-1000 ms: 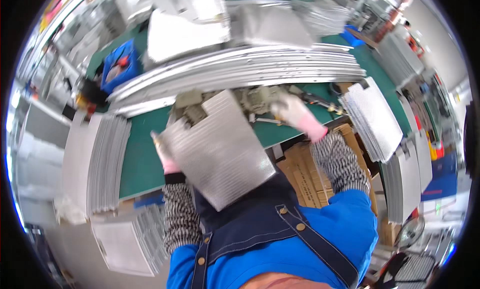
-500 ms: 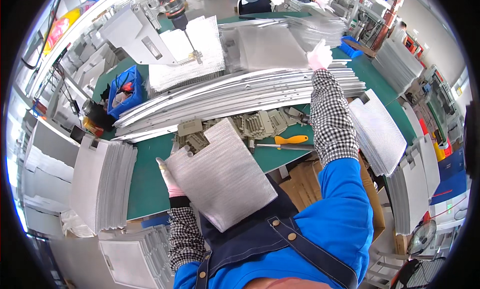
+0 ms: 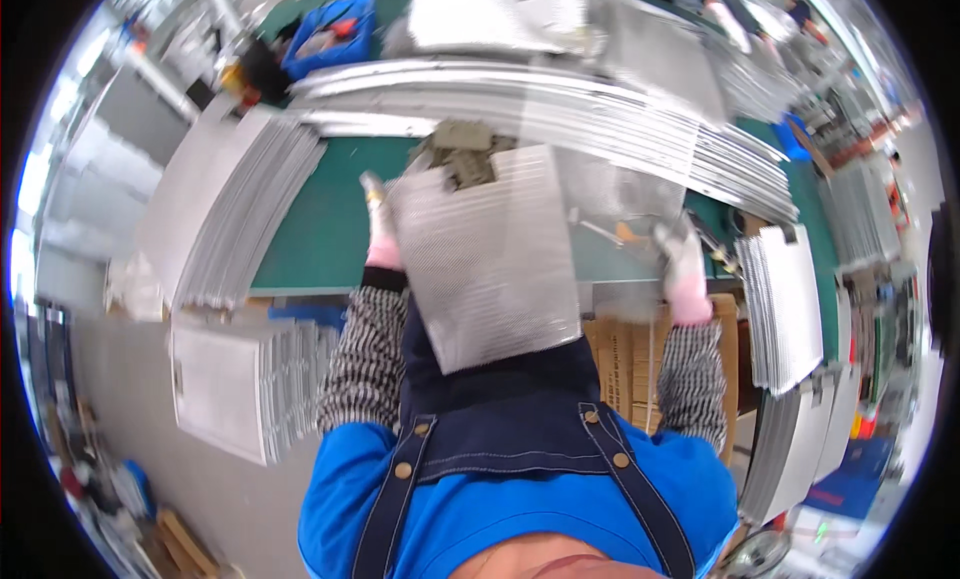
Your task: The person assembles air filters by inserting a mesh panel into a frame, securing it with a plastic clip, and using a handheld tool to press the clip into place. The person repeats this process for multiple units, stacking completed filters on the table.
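Observation:
My left hand point(image 3: 380, 229) grips the left edge of a silvery mesh panel point(image 3: 490, 279), which has a notch in its top edge and hangs tilted before my apron. My right hand point(image 3: 686, 264), blurred by motion, is closed at the lower right edge of a clear plastic sheet point(image 3: 620, 174). That sheet stretches upward from the hand and passes over the panel's right side; whether it is a single film or a bag I cannot tell. Beige plastic parts point(image 3: 462, 139) lie just beyond the panel's notch. A yellow-handled tool point(image 3: 628, 234) shows faintly through the sheet.
Long metal strips point(image 3: 420, 84) cross the green table point(image 3: 300, 244). Behind them lie translucent sheets point(image 3: 655, 49) and a blue bin point(image 3: 335, 39). Panel stacks stand at left point(image 3: 240, 199) and right point(image 3: 785, 309). A cardboard box point(image 3: 625, 369) sits below the table edge.
My right hand has come back from the sheet pile at the far side, bringing a clear plastic sheet toward me. The mesh panel stays in my left hand, now more upright. The view has tipped downward.

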Action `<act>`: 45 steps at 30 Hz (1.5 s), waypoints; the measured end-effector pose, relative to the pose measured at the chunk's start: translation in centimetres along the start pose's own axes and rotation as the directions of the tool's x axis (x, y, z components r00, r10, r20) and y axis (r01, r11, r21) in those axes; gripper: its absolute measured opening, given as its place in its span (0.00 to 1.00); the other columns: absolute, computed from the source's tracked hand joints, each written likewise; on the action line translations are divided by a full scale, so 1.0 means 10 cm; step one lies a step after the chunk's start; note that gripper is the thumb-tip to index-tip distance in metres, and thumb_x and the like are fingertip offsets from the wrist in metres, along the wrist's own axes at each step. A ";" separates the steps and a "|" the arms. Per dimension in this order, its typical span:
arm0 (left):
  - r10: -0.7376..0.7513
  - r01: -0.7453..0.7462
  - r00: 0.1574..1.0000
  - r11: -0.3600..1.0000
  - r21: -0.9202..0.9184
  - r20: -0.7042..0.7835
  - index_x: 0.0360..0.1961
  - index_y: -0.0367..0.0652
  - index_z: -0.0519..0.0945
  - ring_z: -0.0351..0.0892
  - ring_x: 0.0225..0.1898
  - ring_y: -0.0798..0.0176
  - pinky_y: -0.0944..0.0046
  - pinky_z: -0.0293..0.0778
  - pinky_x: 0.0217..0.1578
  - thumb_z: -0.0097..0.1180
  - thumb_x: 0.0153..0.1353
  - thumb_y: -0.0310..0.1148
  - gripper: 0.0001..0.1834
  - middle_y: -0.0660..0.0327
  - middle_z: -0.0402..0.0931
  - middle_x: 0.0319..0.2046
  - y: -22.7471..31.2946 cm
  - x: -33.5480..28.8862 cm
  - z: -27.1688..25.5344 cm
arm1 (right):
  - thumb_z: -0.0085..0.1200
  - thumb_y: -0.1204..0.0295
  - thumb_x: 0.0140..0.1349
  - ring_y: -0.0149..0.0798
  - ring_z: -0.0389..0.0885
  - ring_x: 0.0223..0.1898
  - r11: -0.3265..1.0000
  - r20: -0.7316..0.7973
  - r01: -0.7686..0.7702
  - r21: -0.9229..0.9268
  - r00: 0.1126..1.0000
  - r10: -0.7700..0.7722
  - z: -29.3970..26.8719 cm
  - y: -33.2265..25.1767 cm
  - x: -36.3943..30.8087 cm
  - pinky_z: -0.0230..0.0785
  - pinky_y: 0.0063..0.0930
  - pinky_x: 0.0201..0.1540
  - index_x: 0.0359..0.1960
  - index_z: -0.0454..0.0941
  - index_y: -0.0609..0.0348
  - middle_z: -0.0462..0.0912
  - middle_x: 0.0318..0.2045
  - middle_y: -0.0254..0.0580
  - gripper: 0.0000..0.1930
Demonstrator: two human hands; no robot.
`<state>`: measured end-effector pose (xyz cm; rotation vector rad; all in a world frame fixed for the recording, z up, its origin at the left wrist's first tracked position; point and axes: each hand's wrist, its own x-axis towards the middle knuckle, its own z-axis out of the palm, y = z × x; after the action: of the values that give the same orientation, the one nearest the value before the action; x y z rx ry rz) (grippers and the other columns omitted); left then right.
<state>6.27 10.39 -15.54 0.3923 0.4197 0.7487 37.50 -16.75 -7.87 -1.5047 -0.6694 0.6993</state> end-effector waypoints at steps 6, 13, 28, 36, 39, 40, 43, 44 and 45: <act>0.039 -0.037 0.997 0.999 -0.037 0.060 0.71 0.41 0.66 0.76 0.58 0.47 0.46 0.75 0.60 0.41 0.56 0.82 0.58 0.47 0.75 0.60 -0.04 0.15 -0.10 | 0.52 0.76 0.65 0.35 0.83 0.45 0.955 0.349 -0.284 0.091 0.907 0.236 0.78 0.37 -0.45 0.79 0.27 0.47 0.64 0.69 0.68 0.82 0.49 0.43 0.24; 0.020 0.028 0.922 0.993 -0.116 0.387 0.70 0.42 0.66 0.72 0.62 0.47 0.43 0.71 0.63 0.47 0.56 0.80 0.56 0.48 0.70 0.65 -0.06 0.25 -0.36 | 0.51 0.77 0.66 0.35 0.85 0.45 0.969 0.390 -0.246 0.001 0.893 0.226 0.81 0.54 -0.36 0.79 0.23 0.40 0.63 0.70 0.69 0.83 0.51 0.46 0.23; 0.182 -0.159 0.983 0.928 0.338 -0.038 0.73 0.36 0.62 0.68 0.66 0.47 0.46 0.63 0.68 0.41 0.66 0.74 0.53 0.48 0.67 0.68 0.00 0.21 -0.31 | 0.60 0.59 0.63 0.47 0.83 0.54 0.362 -0.365 -0.235 -0.902 0.863 -0.349 -1.82 -0.16 -0.37 0.74 0.39 0.58 0.53 0.82 0.53 0.85 0.47 0.47 0.20; 0.211 -0.160 0.973 0.906 0.391 -0.091 0.72 0.33 0.63 0.64 0.69 0.45 0.46 0.60 0.70 0.42 0.65 0.75 0.54 0.47 0.64 0.70 -0.02 0.19 -0.32 | 0.70 0.56 0.50 0.54 0.74 0.64 0.123 -0.444 -0.432 -0.894 0.889 -0.107 -3.29 -0.09 -0.81 0.64 0.42 0.69 0.67 0.74 0.47 0.76 0.61 0.54 0.39; 0.208 -0.138 0.963 0.927 0.348 -0.171 0.73 0.35 0.61 0.64 0.69 0.46 0.47 0.58 0.71 0.41 0.67 0.73 0.52 0.49 0.62 0.71 -0.04 0.27 -0.36 | 0.63 0.55 0.59 0.56 0.79 0.59 0.358 -0.310 -0.286 -0.889 0.951 -0.010 -3.70 -0.09 -0.81 0.70 0.43 0.64 0.64 0.75 0.53 0.79 0.59 0.58 0.31; 0.196 -0.142 0.971 0.934 0.328 -0.135 0.73 0.35 0.62 0.66 0.68 0.46 0.47 0.59 0.70 0.41 0.67 0.73 0.52 0.49 0.64 0.70 0.02 0.19 -0.39 | 0.58 0.57 0.63 0.54 0.80 0.58 0.259 -0.381 -0.356 -0.898 0.923 -0.049 -3.43 -0.36 -0.71 0.70 0.43 0.63 0.62 0.77 0.56 0.81 0.56 0.57 0.28; 0.157 -0.154 0.988 0.952 0.264 0.011 0.72 0.37 0.64 0.69 0.65 0.48 0.49 0.60 0.70 0.41 0.67 0.73 0.51 0.50 0.67 0.68 0.04 0.12 -0.33 | 0.44 0.62 0.73 0.51 0.85 0.45 -0.170 -0.478 -0.676 -0.717 0.654 -0.586 -2.97 -0.97 -0.82 0.77 0.44 0.47 0.54 0.79 0.55 0.86 0.39 0.49 0.17; 0.181 -0.188 0.982 0.953 0.238 0.051 0.72 0.37 0.64 0.69 0.66 0.49 0.50 0.59 0.70 0.41 0.67 0.73 0.50 0.51 0.67 0.68 0.02 0.15 -0.34 | 0.47 0.65 0.70 0.46 0.85 0.42 -0.096 -0.266 -0.572 -0.814 0.516 -0.814 -2.91 -1.09 -0.92 0.77 0.44 0.43 0.50 0.80 0.50 0.84 0.33 0.44 0.13; 0.191 -0.206 0.978 0.956 0.208 0.087 0.72 0.38 0.64 0.69 0.66 0.50 0.51 0.59 0.70 0.40 0.67 0.73 0.50 0.52 0.67 0.69 -0.02 0.21 -0.33 | 0.50 0.69 0.69 0.44 0.86 0.42 -0.278 -0.106 -0.651 -0.706 0.485 -0.868 -2.81 -1.26 -1.02 0.78 0.40 0.44 0.52 0.81 0.48 0.86 0.37 0.40 0.13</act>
<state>6.10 12.37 -18.89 0.6691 0.4044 0.8863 52.41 -42.08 5.96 -2.7889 -0.4717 -1.7956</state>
